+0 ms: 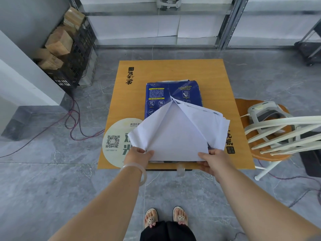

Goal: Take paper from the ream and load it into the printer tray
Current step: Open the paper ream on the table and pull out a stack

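A blue-wrapped ream [173, 92] lies in the middle of a small orange table [213, 80]. Its near end is torn open, and the white inside of the wrapper [147, 129] folds out to both sides. White paper [177, 136] shows in the opening. My left hand [139, 156] pinches the near left corner of the white sheets. My right hand [213, 160] grips the near right corner, thumb on top. No printer or tray is in view.
A round QR-code sticker [114, 141] sits on the table's near left. A white-and-orange chair [271, 134] stands close on the right. A black crate of cardboard boxes [69, 54] is at the far left, with cables [76, 126] on the grey tile floor.
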